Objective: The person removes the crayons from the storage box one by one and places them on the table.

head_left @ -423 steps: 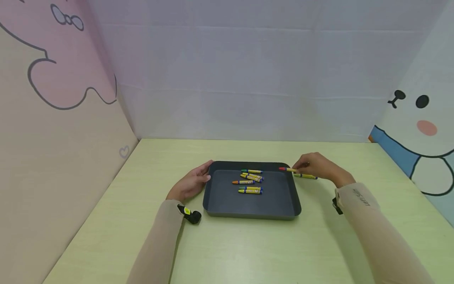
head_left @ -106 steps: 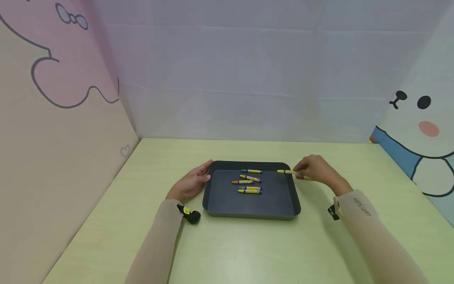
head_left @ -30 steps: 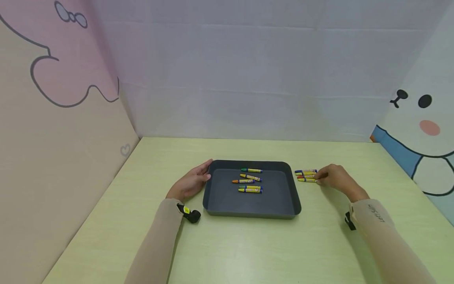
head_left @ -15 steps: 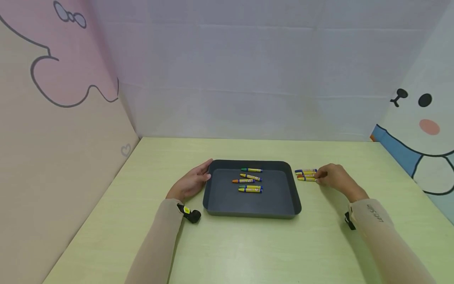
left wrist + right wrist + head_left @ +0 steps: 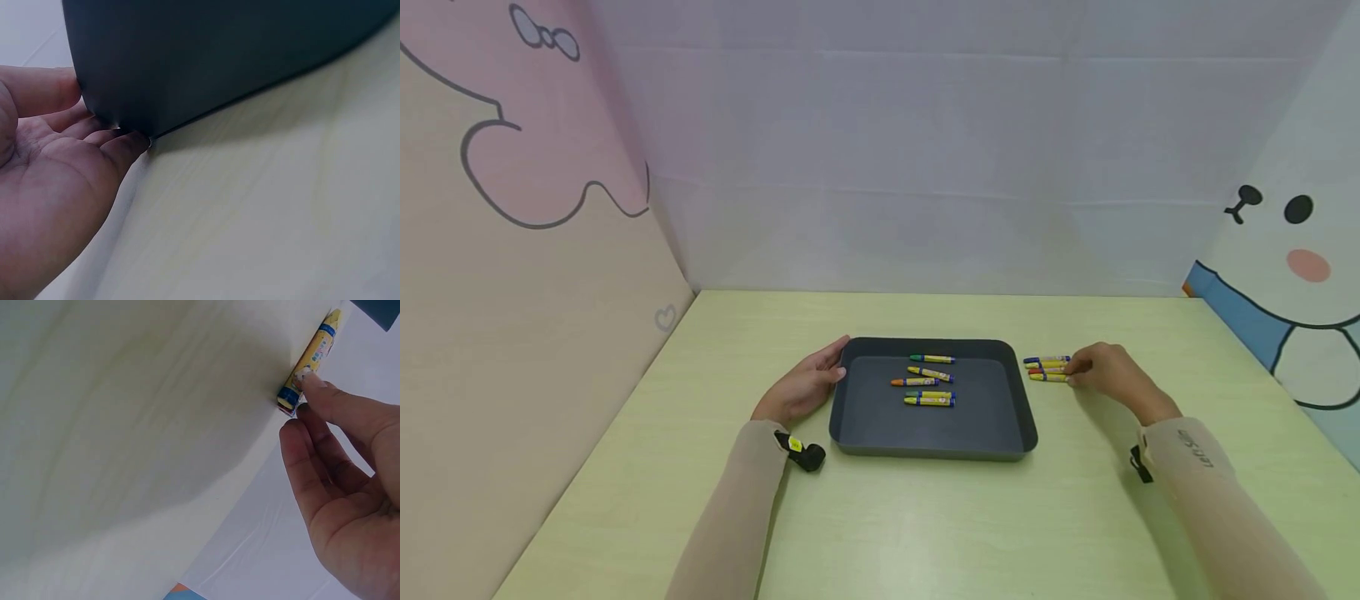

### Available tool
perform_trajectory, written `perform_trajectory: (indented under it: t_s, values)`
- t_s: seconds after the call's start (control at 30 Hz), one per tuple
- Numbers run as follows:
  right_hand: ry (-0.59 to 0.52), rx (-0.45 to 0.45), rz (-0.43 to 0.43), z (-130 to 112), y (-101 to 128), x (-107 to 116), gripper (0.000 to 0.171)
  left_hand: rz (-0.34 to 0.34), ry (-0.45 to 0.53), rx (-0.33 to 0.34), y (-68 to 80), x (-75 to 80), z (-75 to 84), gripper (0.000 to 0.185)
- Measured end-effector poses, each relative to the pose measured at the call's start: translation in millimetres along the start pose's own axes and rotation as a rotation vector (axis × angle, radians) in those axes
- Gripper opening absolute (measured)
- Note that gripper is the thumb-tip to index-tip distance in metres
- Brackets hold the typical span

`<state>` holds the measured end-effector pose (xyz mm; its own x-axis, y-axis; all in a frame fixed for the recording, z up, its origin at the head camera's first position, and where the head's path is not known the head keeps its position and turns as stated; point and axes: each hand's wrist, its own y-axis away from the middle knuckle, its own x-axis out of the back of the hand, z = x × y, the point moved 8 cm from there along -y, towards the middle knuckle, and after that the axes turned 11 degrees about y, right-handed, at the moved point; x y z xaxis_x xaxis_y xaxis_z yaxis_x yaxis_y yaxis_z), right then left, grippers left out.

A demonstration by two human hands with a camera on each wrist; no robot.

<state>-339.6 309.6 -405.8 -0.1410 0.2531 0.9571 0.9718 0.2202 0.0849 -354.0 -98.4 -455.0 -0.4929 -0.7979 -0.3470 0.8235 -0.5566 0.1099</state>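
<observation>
So closest to me the left hand [image 5: 801, 388] lies flat with relaxed fingers against the dark tray [image 5: 857, 433], probably to keep it from sliding. Past that, the right hand [image 5: 1108, 377] is loosely open, fingertips touching the end of the crayons on the table [image 5: 1047, 369], which it seems to be lining up just right of the tray. Farther in, five more crayons [image 5: 928, 381] lie inside it.

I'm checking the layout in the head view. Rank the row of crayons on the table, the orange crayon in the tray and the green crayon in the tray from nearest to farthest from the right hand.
1. Row of crayons: on the table right of the tray, at the right hand fingertips.
2. Green crayon: in the tray, by the far wall.
3. Orange crayon: in the tray, farther left.
</observation>
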Motion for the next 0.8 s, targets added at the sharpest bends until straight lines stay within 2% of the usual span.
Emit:
perform_trajectory:
  t_s: [0.17, 0.53, 0.8]
  values:
    - [0.001, 0.011, 0.006, -6.1, 0.2, 6.1, 0.011, -0.008, 0.004, -0.005, 0.3, -1.2, 0.7, 0.069]
    - [0.001, 0.057, 0.015, -23.9, -3.6, 14.8, 0.024, -0.011, 0.004, 0.004, -1.2, 0.2, -1.5, 0.070]
    - [-0.045, 0.093, 0.020, -41.5, -5.5, 21.5, 0.030, -0.014, 0.001, 0.005, 0.5, -0.4, -0.3, 0.071]
